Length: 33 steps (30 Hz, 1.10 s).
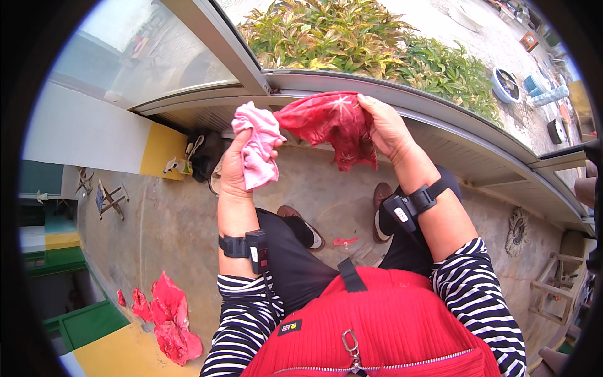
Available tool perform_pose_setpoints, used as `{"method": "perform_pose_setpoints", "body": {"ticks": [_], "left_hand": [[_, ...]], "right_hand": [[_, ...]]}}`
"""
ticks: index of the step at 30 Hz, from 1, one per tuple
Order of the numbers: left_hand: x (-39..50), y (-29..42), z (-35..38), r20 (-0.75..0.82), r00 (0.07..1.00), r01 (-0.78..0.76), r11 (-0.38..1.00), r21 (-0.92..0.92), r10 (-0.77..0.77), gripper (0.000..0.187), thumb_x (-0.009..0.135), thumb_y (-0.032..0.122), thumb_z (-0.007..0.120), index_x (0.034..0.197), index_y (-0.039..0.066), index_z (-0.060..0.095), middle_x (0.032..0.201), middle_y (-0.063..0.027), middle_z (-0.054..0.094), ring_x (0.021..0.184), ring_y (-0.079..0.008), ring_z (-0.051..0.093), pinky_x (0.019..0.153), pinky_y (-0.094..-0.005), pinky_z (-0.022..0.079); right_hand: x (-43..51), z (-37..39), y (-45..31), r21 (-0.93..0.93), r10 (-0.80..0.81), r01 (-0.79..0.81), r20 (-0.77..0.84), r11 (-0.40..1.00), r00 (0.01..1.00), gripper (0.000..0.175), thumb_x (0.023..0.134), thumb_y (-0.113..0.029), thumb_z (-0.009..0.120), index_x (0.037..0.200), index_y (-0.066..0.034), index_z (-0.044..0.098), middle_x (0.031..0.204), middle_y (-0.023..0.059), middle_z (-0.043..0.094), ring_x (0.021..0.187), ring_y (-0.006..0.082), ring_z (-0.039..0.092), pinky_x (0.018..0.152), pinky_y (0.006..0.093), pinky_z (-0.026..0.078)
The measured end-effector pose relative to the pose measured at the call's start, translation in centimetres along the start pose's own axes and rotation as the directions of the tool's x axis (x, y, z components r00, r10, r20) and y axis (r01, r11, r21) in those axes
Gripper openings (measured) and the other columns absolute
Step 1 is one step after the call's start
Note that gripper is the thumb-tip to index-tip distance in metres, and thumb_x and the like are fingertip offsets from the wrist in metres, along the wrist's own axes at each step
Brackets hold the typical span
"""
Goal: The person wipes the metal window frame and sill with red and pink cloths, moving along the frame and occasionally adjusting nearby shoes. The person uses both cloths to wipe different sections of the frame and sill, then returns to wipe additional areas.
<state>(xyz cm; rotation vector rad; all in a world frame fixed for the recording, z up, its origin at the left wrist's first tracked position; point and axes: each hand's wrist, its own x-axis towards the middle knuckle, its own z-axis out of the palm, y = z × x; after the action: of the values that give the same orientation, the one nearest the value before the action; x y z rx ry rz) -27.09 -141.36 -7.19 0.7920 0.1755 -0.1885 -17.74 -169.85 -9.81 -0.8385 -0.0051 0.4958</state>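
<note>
My left hand (235, 165) is closed around a crumpled pink cloth (260, 141), which sticks out above and below the fingers. My right hand (384, 125) pinches the upper right corner of a red cloth (330, 125) with a pale starburst pattern. The red cloth spreads leftwards, its left end touching or just behind the pink cloth, and its lower right part hangs down. Both hands are raised in front of the metal window frame (320, 87).
Red cloths or bags (172, 320) lie on the concrete floor at lower left, and a red scrap (345, 242) lies between my feet. A folding stool (110, 200) stands at left, a wooden frame (556, 287) at right. Leafy plants (330, 37) grow beyond the window.
</note>
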Motion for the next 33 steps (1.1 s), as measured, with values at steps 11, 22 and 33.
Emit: {"method": "perform_pose_setpoints", "body": {"ticks": [11, 22, 33], "left_hand": [[-0.7, -3.5, 3.4, 0.314, 0.933, 0.118, 0.975, 0.186, -0.173, 0.065, 0.084, 0.034, 0.067, 0.132, -0.004, 0.045, 0.1, -0.0218, 0.067, 0.081, -0.0283, 0.069, 0.067, -0.0341, 0.059], [-0.7, -4.2, 5.9, 0.301, 0.952, 0.015, 0.991, 0.132, -0.054, 0.081, 0.072, 0.039, 0.075, 0.133, -0.004, 0.044, 0.115, -0.0283, 0.06, 0.073, -0.0251, 0.069, 0.052, -0.0337, 0.057], [0.2, -3.6, 5.2, 0.275, 0.943, -0.239, 0.956, 0.168, 0.188, 0.092, 0.076, 0.045, 0.073, 0.146, 0.005, 0.03, 0.148, -0.0272, 0.033, 0.084, -0.0189, 0.059, 0.061, -0.0251, 0.054]], "right_hand": [[-2.2, 4.0, -1.5, 0.073, -0.104, 0.094, 0.158, 0.993, 0.982, 0.028, 0.095, -0.012, 0.054, 0.119, 0.001, 0.058, 0.116, 0.0107, 0.063, 0.106, 0.0218, 0.061, 0.098, 0.0345, 0.046], [-3.4, 4.6, 0.4, -0.302, -0.345, 0.387, 0.182, 0.871, 0.921, 0.054, 0.1, -0.019, 0.052, 0.148, -0.0076, 0.03, 0.133, 0.0047, 0.05, 0.119, 0.0127, 0.047, 0.104, 0.0292, 0.037], [-9.0, -17.4, -16.4, -0.451, -0.615, 0.75, -0.785, 0.484, -0.076, 0.021, 0.098, -0.014, 0.048, 0.114, -0.0014, 0.05, 0.113, 0.0124, 0.057, 0.102, 0.0275, 0.06, 0.086, 0.0411, 0.053]]}}
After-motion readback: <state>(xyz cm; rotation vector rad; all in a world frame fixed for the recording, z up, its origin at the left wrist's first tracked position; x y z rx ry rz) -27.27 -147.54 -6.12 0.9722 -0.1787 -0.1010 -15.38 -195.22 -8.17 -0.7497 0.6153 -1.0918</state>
